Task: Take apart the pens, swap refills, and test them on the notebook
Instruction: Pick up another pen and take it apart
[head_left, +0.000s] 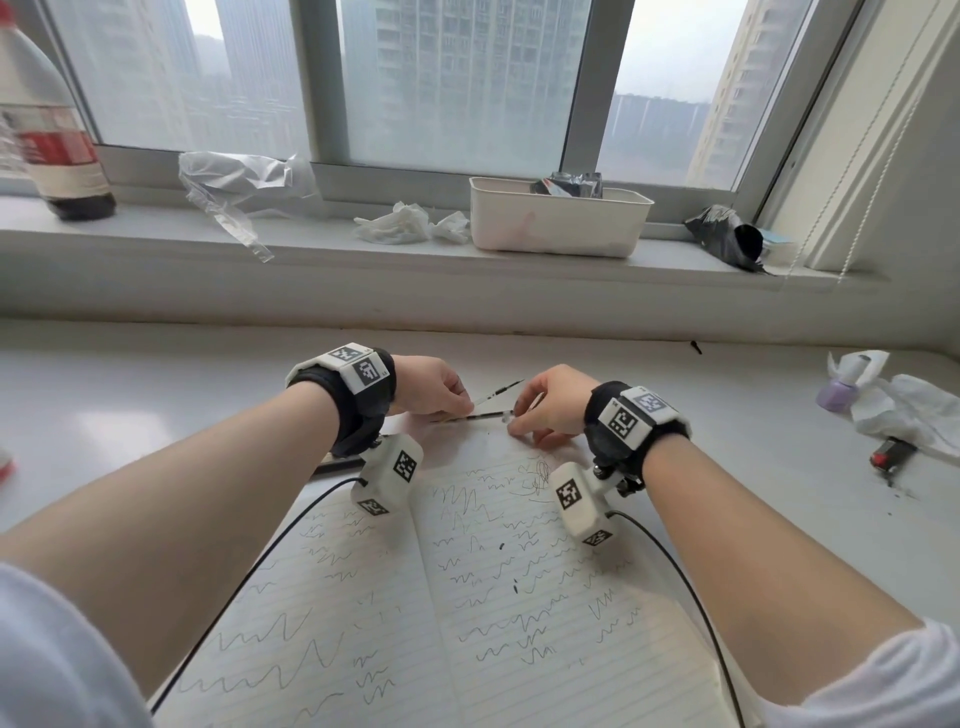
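Notebook (467, 597): open flat on white desk (130, 405), both pages scribbled; top edge sits under your hands, near edge runs off frame bottom.
Left hand (431, 387): fingers curled, pinching thin refill (498, 391) that angles up to the right.
Right hand (550, 400): fingers curled, pinching end of second thin pen piece (480, 415), which lies low over notebook's top edge toward left hand. Two pieces cross close betw. your hands; can't tell if touching.
Wrist units w/ cables (260, 566): trail over both pages.
Free room: bare desk left of notebook; wall edge just beyond hands.
Right side: small purple bottle (834, 395), crumpled tissue (909, 410), red/black item (891, 457), well apart from notebook.
Sill above: white tub (556, 223), tissues (410, 223), dark bottle (52, 119) far left.
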